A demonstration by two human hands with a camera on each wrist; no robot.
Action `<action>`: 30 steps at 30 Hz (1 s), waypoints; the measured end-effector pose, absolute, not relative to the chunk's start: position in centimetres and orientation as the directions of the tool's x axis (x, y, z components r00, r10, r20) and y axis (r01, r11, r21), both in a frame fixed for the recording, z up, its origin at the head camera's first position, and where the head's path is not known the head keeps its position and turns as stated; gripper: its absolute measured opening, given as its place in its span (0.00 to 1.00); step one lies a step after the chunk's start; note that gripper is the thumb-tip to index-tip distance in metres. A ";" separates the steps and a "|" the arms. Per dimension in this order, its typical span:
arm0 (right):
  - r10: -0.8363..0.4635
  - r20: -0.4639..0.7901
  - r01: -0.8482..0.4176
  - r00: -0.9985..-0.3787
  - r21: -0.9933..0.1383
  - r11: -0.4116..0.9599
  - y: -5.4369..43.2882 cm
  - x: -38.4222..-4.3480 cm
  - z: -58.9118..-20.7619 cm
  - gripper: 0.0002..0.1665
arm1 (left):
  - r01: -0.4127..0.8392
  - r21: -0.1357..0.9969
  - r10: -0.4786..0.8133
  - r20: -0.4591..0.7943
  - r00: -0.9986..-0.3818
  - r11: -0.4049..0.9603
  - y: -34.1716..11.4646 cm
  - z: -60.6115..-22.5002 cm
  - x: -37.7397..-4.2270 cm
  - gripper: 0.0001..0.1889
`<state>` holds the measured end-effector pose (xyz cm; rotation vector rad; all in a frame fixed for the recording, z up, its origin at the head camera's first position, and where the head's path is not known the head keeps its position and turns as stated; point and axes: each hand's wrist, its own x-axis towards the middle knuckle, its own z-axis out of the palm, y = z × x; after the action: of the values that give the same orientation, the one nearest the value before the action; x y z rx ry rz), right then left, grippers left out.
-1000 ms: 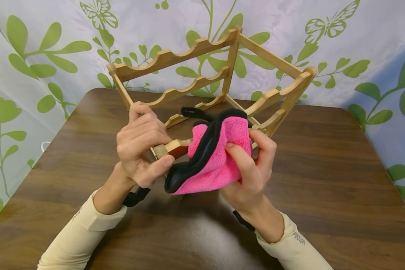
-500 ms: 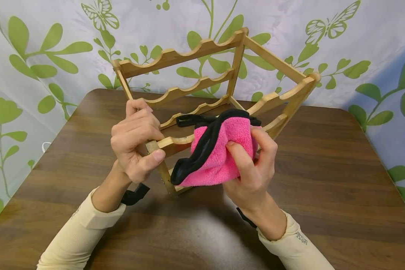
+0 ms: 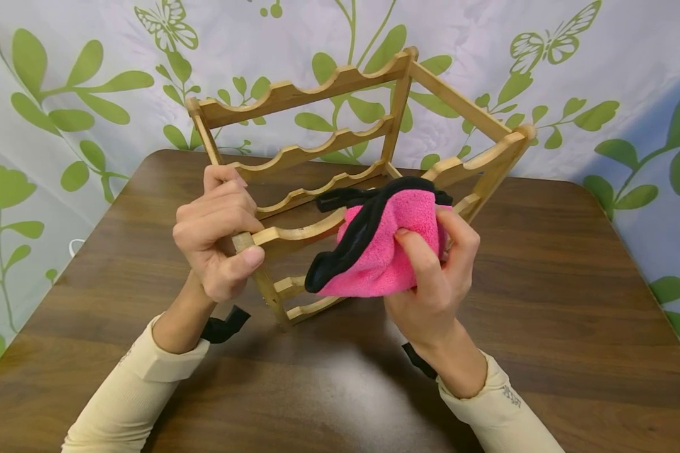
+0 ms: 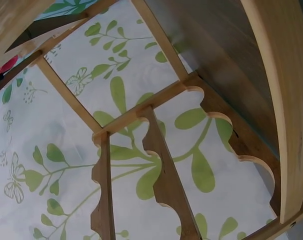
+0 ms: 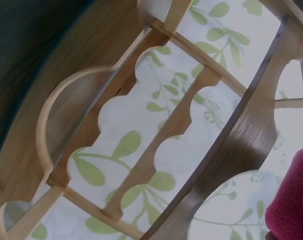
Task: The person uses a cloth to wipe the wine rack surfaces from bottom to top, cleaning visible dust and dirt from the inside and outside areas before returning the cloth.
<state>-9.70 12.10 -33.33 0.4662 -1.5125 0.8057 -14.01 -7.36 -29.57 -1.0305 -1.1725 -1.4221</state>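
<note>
A light wooden wine rack with scalloped rails stands at an angle on the table. My left hand grips its near left corner, fingers curled over the top of the post and the thumb on the near side. In my right hand is a bunched pink cloth with black edging, pinched between thumb and fingers over the near top rail. The cloth hides the middle of that rail. The right wrist view catches only a corner of the cloth; the left wrist view looks through the rack's rails.
The brown wood-grain table extends to both sides of the rack. Behind it hangs a pale curtain with green leaves and butterflies. A thin white loop shows at the table's left edge.
The right hand and cloth have slid right along the near top rail. My left hand and the rack's near corner have shifted left, and the lower near rails now show below the cloth.
</note>
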 end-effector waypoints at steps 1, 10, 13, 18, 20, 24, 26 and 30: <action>0.187 0.973 -0.706 -0.138 -0.229 0.670 12.3 -9.8 -33.3 0.11 | 0.987 0.149 -0.178 0.971 -0.157 -0.058 -7.4 -29.5 -14.0 0.31; 0.230 0.949 -0.662 -0.216 -0.316 0.680 13.6 -10.4 -33.4 0.13 | 0.977 0.196 -0.194 0.958 -0.210 -0.087 -8.0 -28.9 -14.1 0.31; 0.227 0.954 -0.639 -0.195 -0.300 0.708 13.9 -10.5 -33.3 0.14 | 0.972 0.210 -0.193 0.955 -0.226 -0.103 -8.2 -28.8 -14.2 0.30; 0.232 0.957 -0.624 -0.176 -0.291 0.725 14.3 -10.6 -33.1 0.14 | 0.966 0.225 -0.182 0.952 -0.245 -0.124 -8.5 -28.7 -14.4 0.30; 0.230 0.956 -0.623 -0.184 -0.294 0.724 14.5 -10.6 -33.1 0.14 | 0.963 0.233 -0.179 0.950 -0.256 -0.138 -8.7 -28.7 -14.4 0.29; 0.226 0.955 -0.622 -0.190 -0.295 0.726 14.8 -10.5 -33.0 0.14 | 0.955 0.246 -0.176 0.946 -0.274 -0.164 -9.0 -28.6 -14.5 0.26; 0.228 0.956 -0.621 -0.184 -0.293 0.727 14.9 -10.5 -33.0 0.14 | 0.954 0.250 -0.170 0.946 -0.277 -0.164 -9.1 -28.5 -14.6 0.23; 0.232 0.958 -0.621 -0.168 -0.285 0.730 15.0 -10.5 -32.9 0.14 | 0.954 0.251 -0.154 0.949 -0.277 -0.166 -9.3 -28.4 -14.6 0.21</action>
<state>-10.46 15.04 -32.89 0.3253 -1.5689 0.7760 -14.64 -9.35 -28.38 -1.0398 -1.1940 -1.5927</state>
